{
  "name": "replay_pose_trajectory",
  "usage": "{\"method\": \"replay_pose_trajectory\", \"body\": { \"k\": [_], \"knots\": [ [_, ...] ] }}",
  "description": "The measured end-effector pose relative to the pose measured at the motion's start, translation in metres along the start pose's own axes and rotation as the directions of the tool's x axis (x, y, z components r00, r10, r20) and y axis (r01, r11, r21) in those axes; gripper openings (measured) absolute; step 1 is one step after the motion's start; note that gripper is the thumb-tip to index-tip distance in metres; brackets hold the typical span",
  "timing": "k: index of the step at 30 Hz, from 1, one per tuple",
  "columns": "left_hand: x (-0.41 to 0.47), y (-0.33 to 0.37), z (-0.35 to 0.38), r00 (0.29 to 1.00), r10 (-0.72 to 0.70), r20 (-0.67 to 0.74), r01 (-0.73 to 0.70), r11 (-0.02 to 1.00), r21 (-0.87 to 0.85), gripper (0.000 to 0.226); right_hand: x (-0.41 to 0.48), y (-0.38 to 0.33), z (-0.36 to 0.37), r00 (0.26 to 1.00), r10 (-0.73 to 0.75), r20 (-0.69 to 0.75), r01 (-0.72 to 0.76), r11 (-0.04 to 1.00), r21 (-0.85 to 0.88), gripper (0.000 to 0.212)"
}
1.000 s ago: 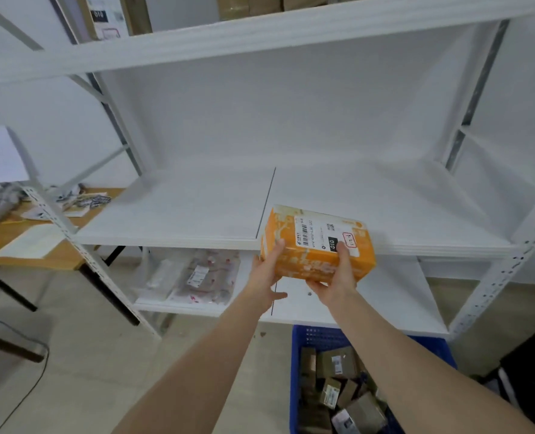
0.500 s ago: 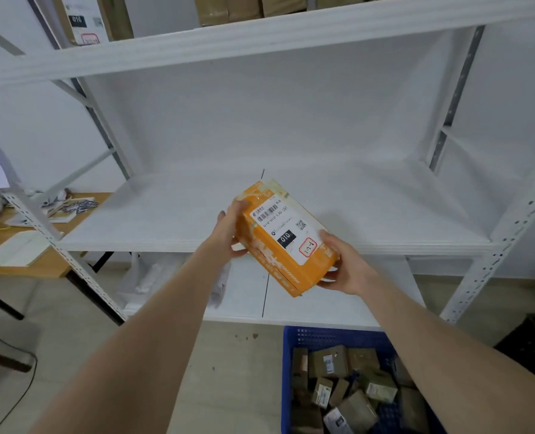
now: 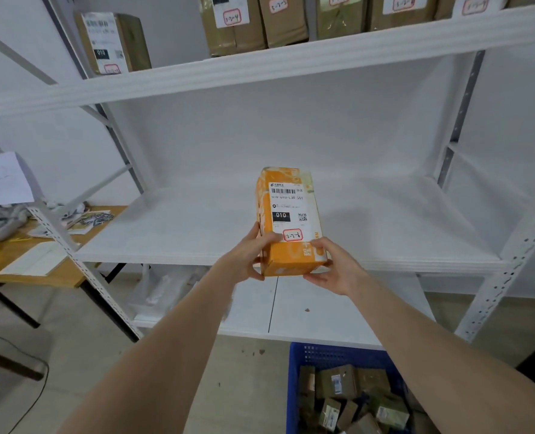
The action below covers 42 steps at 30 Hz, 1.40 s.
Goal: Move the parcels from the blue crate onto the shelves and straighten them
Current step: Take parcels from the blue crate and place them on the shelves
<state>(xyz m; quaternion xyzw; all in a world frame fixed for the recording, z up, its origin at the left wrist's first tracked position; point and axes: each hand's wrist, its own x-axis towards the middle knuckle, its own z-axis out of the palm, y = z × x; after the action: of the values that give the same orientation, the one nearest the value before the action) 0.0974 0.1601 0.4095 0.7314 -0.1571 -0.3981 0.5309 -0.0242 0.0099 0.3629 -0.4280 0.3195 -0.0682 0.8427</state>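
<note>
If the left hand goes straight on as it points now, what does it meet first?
Probably the white middle shelf; the left hand itself grips the orange parcel. Depth is unclear.

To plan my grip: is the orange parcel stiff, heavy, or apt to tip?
Probably stiff: the orange parcel shows straight edges. Likely light: left hand and right hand hold only its near end. On that narrow end it might tip.

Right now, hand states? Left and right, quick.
Left hand: closed on the orange parcel, gripping its lower left edge.
Right hand: closed on the same parcel, holding its lower right corner.
</note>
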Motion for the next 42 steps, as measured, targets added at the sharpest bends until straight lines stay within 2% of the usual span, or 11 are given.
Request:
{"method": "replay_pose_trajectory", "body": {
  "k": [4,8,13,16,22,26,31,36,42],
  "knots": [
    [-0.008,0.018,-0.003,0.999,0.021,-0.042,-0.02,1.0,0.024,0.051,-0.004,-0.014,0.008,0.998,-0.055,0.001,0.055,0.997,-0.055,0.04],
    [-0.011,0.035,-0.003,0.99,0.071,-0.124,-0.067,0.997,0.037,0.061,-0.01,-0.03,0.014,0.992,-0.126,-0.005,0.125,0.988,-0.096,0.032],
    [-0.019,0.055,0.0,0.97,0.155,-0.186,-0.152,0.988,0.03,0.058,-0.016,-0.052,0.016,0.981,-0.195,0.016,0.195,0.965,-0.176,0.038],
    [-0.025,0.065,0.002,0.961,0.186,-0.203,-0.183,0.983,0.036,0.057,-0.019,-0.063,0.016,0.972,-0.237,0.0,0.23,0.941,-0.249,0.031],
    [-0.026,0.076,0.012,0.938,0.245,-0.244,-0.241,0.969,0.047,0.051,-0.026,-0.075,0.015,0.966,-0.256,0.029,0.258,0.956,-0.142,0.027],
    [-0.03,0.087,0.022,0.926,0.252,-0.28,-0.248,0.967,0.05,0.044,-0.03,-0.085,0.013,0.958,-0.285,0.043,0.288,0.949,-0.131,0.028],
    [-0.037,0.099,0.019,0.92,0.265,-0.289,-0.266,0.963,0.036,0.045,-0.036,-0.098,0.018,0.942,-0.33,0.07,0.336,0.932,-0.134,0.03],
    [-0.041,0.122,0.006,0.91,0.298,-0.29,-0.291,0.954,0.067,0.069,-0.043,-0.116,0.038,0.914,-0.4,0.077,0.407,0.902,-0.148,0.03],
    [-0.042,0.147,-0.024,0.9,0.37,-0.228,-0.35,0.928,0.124,0.052,-0.047,-0.13,0.068,0.887,-0.458,0.055,0.458,0.861,-0.219,0.032]
  ]
}}
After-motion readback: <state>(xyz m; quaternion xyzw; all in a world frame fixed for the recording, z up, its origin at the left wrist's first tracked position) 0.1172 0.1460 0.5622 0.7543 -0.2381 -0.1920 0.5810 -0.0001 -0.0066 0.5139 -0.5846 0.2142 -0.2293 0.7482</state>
